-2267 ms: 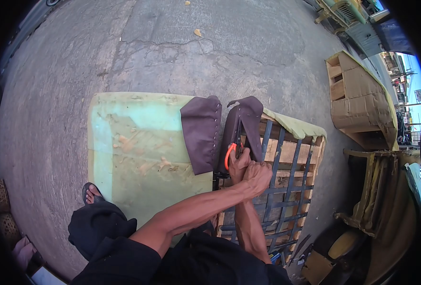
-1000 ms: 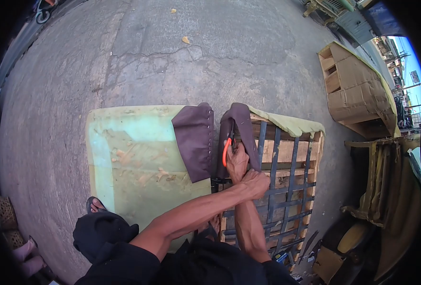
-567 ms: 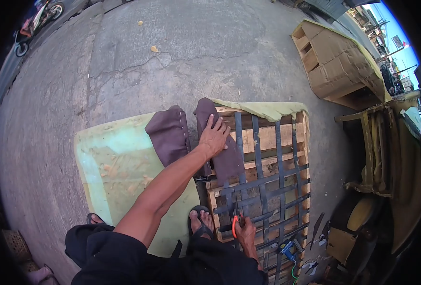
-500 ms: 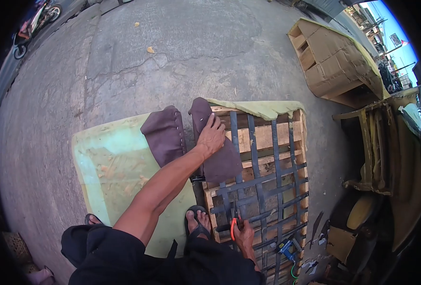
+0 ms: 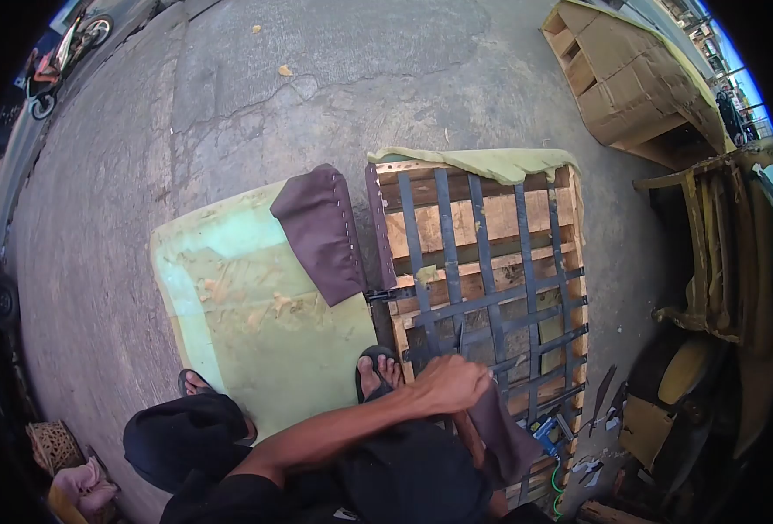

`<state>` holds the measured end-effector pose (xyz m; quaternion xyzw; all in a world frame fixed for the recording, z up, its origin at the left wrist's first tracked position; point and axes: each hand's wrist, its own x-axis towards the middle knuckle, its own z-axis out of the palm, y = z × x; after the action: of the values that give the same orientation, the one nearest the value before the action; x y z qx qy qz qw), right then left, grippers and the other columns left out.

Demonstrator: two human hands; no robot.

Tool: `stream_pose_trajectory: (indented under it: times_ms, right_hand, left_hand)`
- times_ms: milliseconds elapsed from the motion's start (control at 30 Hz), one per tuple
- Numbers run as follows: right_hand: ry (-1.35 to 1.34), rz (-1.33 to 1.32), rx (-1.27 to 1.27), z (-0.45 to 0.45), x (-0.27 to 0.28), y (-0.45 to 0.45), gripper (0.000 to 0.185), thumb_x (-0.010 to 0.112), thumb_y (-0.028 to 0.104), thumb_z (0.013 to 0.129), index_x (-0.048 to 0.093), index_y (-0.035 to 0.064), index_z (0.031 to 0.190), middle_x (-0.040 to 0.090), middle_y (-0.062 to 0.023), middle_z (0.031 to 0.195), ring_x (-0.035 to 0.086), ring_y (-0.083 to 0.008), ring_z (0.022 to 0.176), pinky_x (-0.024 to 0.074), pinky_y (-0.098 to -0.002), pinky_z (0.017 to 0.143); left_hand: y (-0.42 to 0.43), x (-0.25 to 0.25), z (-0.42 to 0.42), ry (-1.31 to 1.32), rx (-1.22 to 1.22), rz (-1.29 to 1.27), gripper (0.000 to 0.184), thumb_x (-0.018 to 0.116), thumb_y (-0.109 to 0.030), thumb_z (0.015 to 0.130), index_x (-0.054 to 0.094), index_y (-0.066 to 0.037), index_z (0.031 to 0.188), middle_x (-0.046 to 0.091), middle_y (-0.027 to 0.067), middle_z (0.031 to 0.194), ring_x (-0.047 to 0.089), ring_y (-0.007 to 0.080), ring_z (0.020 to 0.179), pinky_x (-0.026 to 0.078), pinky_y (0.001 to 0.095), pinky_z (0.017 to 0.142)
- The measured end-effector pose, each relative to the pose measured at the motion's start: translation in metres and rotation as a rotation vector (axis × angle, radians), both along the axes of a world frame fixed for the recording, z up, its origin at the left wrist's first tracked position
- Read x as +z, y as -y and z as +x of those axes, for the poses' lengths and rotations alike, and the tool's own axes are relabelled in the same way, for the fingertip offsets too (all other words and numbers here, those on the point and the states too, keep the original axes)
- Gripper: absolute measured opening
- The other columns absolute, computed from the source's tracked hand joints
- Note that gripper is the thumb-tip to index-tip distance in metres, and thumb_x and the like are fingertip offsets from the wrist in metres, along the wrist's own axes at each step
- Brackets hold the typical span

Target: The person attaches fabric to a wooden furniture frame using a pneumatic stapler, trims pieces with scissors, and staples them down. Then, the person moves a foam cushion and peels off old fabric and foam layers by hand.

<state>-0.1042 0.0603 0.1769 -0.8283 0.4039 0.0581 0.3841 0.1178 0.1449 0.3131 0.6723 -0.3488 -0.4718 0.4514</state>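
My left hand (image 5: 456, 384) is closed in a fist over the near part of the slatted wooden frame (image 5: 501, 225). A piece of purple fabric (image 5: 507, 445) hangs from it toward my knees. My right hand is mostly hidden behind the left hand and the fabric, so its fingers do not show. A narrow purple strip (image 5: 379, 227) stays fixed along the frame's left edge. Black webbing (image 5: 482, 223) crosses the frame. Left of it, another purple cloth flap (image 5: 321, 231), with a row of staples along its edge, covers a corner of the greenish foam panel (image 5: 273, 367).
A blue air tool (image 5: 545, 432) with a green hose lies at the frame's right edge. Broken furniture parts (image 5: 700, 262) and a cardboard-covered frame (image 5: 635, 83) stand on the right. My sandalled foot (image 5: 377, 371) is between panel and frame. A motorbike (image 5: 68, 57) is far left.
My left hand has drawn back toward me from the frame's far left corner, bringing the loose purple fabric along. A narrow strip stays at the edge. The orange-handled tool in my right hand is now hidden.
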Motion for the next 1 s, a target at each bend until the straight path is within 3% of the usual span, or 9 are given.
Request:
stream_pose_trajectory:
  times_ms: [100,167,200,233,300,400,600,700,1000]
  right_hand:
    - [0.055,-0.022,0.038,0.055,-0.005,0.035,0.036,0.077,0.032,0.086,0.065,-0.0015,0.091,0.068,-0.0148,0.075,0.067,-0.0247,0.068,0.0512,-0.0386,0.065]
    - [-0.040,0.083,-0.034,0.078,0.031,0.023,0.035,0.076,0.032,0.087,0.065,-0.0013,0.091,0.069,-0.0152,0.079,0.068,-0.0267,0.070,0.0514,-0.0391,0.066]
    - [-0.022,0.059,-0.001,0.089,0.025,0.028,0.036,0.076,0.032,0.087,0.065,-0.0015,0.093,0.069,-0.0156,0.078,0.069,-0.0262,0.073,0.0519,-0.0390,0.067]
    - [-0.013,0.032,0.041,0.101,0.023,0.036,0.036,0.077,0.031,0.086,0.064,-0.0016,0.095,0.069,-0.0161,0.077,0.070,-0.0257,0.076,0.0525,-0.0389,0.069]
    - [0.067,-0.132,0.193,0.128,0.022,0.047,0.035,0.076,0.030,0.086,0.063,-0.0003,0.099,0.069,-0.0164,0.082,0.069,-0.0293,0.079,0.0525,-0.0404,0.069]
    - [0.183,-0.394,0.447,0.174,0.013,0.067,0.035,0.074,0.026,0.086,0.060,0.0048,0.110,0.066,-0.0163,0.096,0.066,-0.0378,0.085,0.0528,-0.0454,0.070]
    - [0.198,-0.518,0.736,0.246,0.004,0.112,0.041,0.072,0.026,0.088,0.058,0.0101,0.123,0.064,-0.0158,0.101,0.065,-0.0387,0.090,0.0539,-0.0484,0.074]
    - [0.070,-0.476,0.815,0.266,0.010,0.121,0.041,0.070,0.026,0.089,0.057,0.0058,0.123,0.064,-0.0174,0.109,0.064,-0.0386,0.098,0.0554,-0.0477,0.077]
    - [0.270,-0.516,0.890,0.269,0.001,0.150,0.035,0.073,0.020,0.086,0.060,0.0047,0.115,0.064,-0.0175,0.102,0.064,-0.0371,0.094,0.0538,-0.0455,0.077]
  left_hand:
    - [-0.039,-0.035,0.123,0.341,0.458,0.099,0.039,0.051,-0.031,0.100,0.066,0.003,0.090,0.065,0.0295,0.084,0.063,0.0488,0.082,0.051,0.0493,0.074]
    - [-0.089,0.008,0.220,0.521,1.031,0.241,0.040,0.054,-0.034,0.100,0.061,0.005,0.107,0.063,0.0297,0.085,0.064,0.0479,0.083,0.051,0.0490,0.080]
    - [-0.120,0.000,0.258,0.996,1.195,0.127,0.042,0.057,-0.031,0.099,0.057,0.006,0.118,0.064,0.0287,0.099,0.062,0.0444,0.095,0.049,0.0474,0.088]
    - [-0.142,0.020,0.275,1.373,1.227,0.377,0.040,0.059,-0.022,0.096,0.054,0.008,0.122,0.060,0.0294,0.111,0.056,0.0426,0.110,0.045,0.0458,0.093]
    - [-0.174,0.045,0.277,1.541,1.196,0.354,0.037,0.060,-0.018,0.094,0.056,0.006,0.121,0.061,0.0260,0.110,0.055,0.0406,0.110,0.045,0.0451,0.094]
    - [-0.189,0.016,0.238,1.149,1.016,0.246,0.032,0.061,-0.014,0.092,0.059,0.004,0.118,0.062,0.0244,0.109,0.057,0.0407,0.105,0.045,0.0465,0.093]
    - [-0.129,-0.071,0.132,0.592,0.768,0.165,0.021,0.058,-0.009,0.092,0.064,0.002,0.110,0.062,0.0213,0.105,0.059,0.0407,0.103,0.047,0.0478,0.091]
    - [-0.116,-0.077,0.103,0.495,0.556,0.176,0.019,0.058,-0.010,0.094,0.065,0.002,0.108,0.062,0.0196,0.106,0.061,0.0397,0.102,0.048,0.0458,0.091]
    - [-0.118,-0.071,0.108,0.576,0.289,0.339,0.019,0.057,-0.013,0.095,0.066,0.000,0.105,0.063,0.0187,0.102,0.062,0.0396,0.099,0.050,0.0495,0.088]
